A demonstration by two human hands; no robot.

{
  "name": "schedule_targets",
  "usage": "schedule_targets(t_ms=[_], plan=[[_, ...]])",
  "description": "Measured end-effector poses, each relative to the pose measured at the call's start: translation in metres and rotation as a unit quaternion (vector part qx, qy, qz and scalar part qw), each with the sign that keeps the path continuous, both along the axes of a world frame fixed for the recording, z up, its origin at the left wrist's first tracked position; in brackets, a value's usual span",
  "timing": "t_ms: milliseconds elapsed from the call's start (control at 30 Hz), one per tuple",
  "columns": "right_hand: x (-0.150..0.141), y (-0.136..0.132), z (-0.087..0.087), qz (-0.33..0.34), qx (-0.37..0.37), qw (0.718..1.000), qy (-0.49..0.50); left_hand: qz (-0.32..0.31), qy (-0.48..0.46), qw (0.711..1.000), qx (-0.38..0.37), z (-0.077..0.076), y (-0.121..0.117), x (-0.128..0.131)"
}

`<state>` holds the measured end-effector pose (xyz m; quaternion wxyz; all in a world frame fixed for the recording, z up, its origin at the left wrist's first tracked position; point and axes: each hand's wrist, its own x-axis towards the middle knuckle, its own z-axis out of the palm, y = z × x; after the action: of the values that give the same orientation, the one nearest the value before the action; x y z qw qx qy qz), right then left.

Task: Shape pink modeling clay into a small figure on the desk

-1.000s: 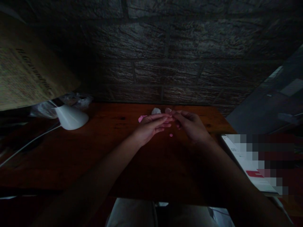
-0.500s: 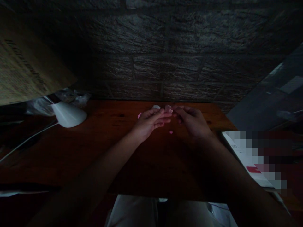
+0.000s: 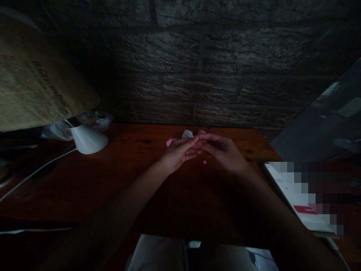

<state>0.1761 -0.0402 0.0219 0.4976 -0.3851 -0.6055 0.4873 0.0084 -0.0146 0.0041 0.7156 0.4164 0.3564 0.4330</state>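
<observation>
My left hand (image 3: 179, 155) is over the table with its thumb pressed toward the fingers. Its fingertips meet those of my right hand (image 3: 227, 152), whose thumb and fingers are pinched together. Whatever lies between the fingertips is hidden and too dark to make out. A small round pink piece (image 3: 204, 162) lies on the wood just below the fingertips. Behind my left hand are a pink lump (image 3: 170, 142) and a white lump (image 3: 187, 134). A pale pinkish piece (image 3: 201, 132) shows partly beyond the fingers.
The wooden table (image 3: 135, 165) meets a dark brick wall (image 3: 180, 56). At left stand a white lamp base (image 3: 89, 140) with a cable, a brown printed paper shade (image 3: 42, 86) and clear plastic wrapping (image 3: 58, 130). A tablet-like screen (image 3: 293, 195), partly pixelated, lies at right.
My right hand's fingertips have come in closer to my left hand's. The pale bit seen at the fingertips earlier is now hidden. The whole view has shifted slightly.
</observation>
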Motion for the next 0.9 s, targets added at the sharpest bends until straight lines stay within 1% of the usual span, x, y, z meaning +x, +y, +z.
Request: schedule_targets(t_ms=[233, 333, 433, 567, 667, 767, 833, 900], plan=[[0.002, 0.004, -0.001, -0.046, 0.002, 0.999, -0.001, -0.028, -0.067, 0.996, -0.049, 0.004, -0.001, 0.000], [0.002, 0.005, -0.003, -0.048, 0.003, 0.999, 0.002, -0.030, -0.088, 0.995, -0.047, 0.002, -0.001, 0.001], [0.001, 0.005, -0.006, -0.046, 0.024, 0.999, 0.002, -0.029, -0.106, 0.993, -0.033, -0.001, -0.001, 0.002], [0.000, 0.003, -0.005, -0.050, 0.024, 0.998, -0.005, -0.029, -0.119, 0.992, -0.030, -0.003, 0.000, 0.002], [0.002, 0.003, -0.001, -0.052, 0.006, 0.999, 0.001, -0.025, -0.120, 0.992, -0.038, -0.004, 0.000, 0.003], [0.003, 0.004, 0.000, -0.074, -0.002, 0.997, 0.010, -0.020, -0.106, 0.994, -0.031, -0.002, 0.000, 0.004], [0.004, 0.005, 0.000, -0.093, -0.013, 0.996, 0.007, -0.012, -0.082, 0.996, -0.013, 0.002, 0.002, 0.000], [0.003, 0.006, -0.001, -0.105, -0.033, 0.994, 0.000, 0.008, -0.037, 0.999, 0.023, 0.010, 0.006, -0.011]])
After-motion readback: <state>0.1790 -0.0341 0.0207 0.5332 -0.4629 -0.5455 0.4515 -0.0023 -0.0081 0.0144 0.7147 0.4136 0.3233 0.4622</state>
